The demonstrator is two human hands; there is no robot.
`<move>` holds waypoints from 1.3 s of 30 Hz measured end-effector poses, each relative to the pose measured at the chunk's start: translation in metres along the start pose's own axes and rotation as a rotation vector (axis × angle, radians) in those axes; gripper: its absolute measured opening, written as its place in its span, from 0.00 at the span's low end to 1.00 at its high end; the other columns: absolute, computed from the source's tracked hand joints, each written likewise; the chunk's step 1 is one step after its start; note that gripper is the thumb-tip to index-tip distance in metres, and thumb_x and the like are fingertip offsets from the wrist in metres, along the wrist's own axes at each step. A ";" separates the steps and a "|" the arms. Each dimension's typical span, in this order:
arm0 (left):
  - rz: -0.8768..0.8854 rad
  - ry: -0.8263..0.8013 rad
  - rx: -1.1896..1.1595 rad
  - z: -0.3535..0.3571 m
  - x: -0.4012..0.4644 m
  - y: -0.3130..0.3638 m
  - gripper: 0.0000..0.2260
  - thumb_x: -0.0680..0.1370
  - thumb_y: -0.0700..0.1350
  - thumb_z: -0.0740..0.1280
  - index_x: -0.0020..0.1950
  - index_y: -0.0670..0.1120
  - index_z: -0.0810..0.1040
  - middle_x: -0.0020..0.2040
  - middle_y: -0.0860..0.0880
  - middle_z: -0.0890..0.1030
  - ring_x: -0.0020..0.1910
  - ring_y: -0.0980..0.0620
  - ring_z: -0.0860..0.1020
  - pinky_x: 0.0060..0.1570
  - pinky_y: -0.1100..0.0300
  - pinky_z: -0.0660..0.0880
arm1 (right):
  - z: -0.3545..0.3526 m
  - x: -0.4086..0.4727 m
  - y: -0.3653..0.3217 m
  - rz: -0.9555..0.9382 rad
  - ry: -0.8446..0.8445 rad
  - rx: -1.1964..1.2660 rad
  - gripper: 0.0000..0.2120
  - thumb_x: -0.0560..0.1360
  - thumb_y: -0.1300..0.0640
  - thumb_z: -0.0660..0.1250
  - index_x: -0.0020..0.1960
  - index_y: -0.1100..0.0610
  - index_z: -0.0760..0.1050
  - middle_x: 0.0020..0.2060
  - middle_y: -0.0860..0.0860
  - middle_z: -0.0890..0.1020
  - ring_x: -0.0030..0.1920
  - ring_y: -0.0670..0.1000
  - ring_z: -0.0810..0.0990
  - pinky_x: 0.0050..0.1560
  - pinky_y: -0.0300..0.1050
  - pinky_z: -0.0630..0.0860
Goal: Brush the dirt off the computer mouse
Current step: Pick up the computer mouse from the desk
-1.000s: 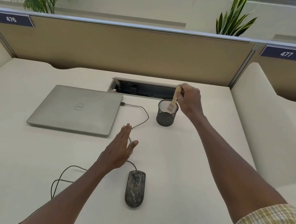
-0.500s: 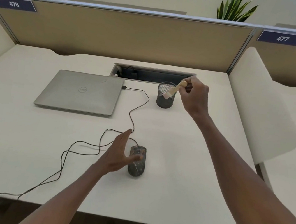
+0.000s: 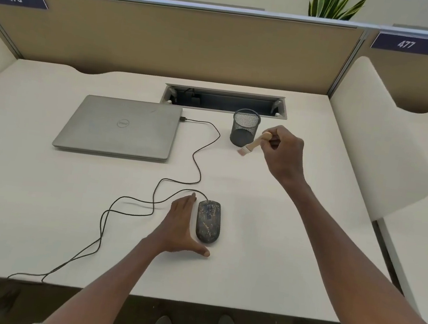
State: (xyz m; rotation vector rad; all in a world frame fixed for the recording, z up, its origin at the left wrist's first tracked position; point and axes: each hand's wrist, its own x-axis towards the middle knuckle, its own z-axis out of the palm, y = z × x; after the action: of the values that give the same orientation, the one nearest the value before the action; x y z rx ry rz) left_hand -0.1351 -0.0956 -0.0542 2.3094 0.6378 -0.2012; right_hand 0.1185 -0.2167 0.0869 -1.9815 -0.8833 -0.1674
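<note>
Brush held above the desk, mouse flanked.
The wooden brush [image 3: 254, 143] was gripped by the right hand [image 3: 283, 152] at one o'clock of the dirty mouse [image 3: 208, 221]; the left hand [image 3: 181, 225] was spread wide beside it.

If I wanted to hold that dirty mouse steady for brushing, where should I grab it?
Probably by the long flanks of the mouse, coming from its left, where the left hand already lies alongside. It lies flat and narrow; the cord leaves its far end, and the top stays bare for the brush.

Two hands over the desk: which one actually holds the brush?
The right hand holds the brush by its wooden handle, bristles down beside the mesh cup. The left hand holds nothing; it lies open against the dirty mouse.
</note>
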 end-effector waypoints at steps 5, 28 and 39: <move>-0.006 0.029 0.026 0.004 0.004 0.001 0.74 0.52 0.76 0.77 0.85 0.45 0.42 0.82 0.50 0.51 0.81 0.50 0.48 0.80 0.53 0.48 | 0.001 -0.004 -0.002 0.008 0.000 -0.002 0.03 0.75 0.69 0.69 0.46 0.64 0.79 0.39 0.51 0.83 0.39 0.52 0.82 0.42 0.31 0.75; 0.004 0.126 0.048 0.017 0.014 -0.004 0.68 0.50 0.79 0.71 0.84 0.52 0.52 0.73 0.53 0.58 0.74 0.53 0.52 0.76 0.54 0.52 | -0.009 -0.032 -0.001 0.036 -0.031 -0.107 0.04 0.74 0.70 0.68 0.47 0.65 0.79 0.41 0.56 0.85 0.40 0.57 0.83 0.45 0.52 0.80; 0.043 0.169 -0.023 0.018 0.010 -0.006 0.56 0.53 0.74 0.72 0.77 0.52 0.64 0.67 0.53 0.64 0.72 0.49 0.59 0.73 0.55 0.56 | -0.009 -0.048 -0.009 0.067 -0.035 -0.120 0.04 0.75 0.70 0.68 0.47 0.64 0.79 0.41 0.55 0.85 0.40 0.55 0.83 0.44 0.46 0.80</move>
State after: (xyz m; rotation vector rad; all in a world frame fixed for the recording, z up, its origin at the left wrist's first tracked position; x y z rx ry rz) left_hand -0.1282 -0.1002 -0.0741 2.3316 0.6694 0.0220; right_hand 0.0795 -0.2457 0.0765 -2.1286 -0.8455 -0.1507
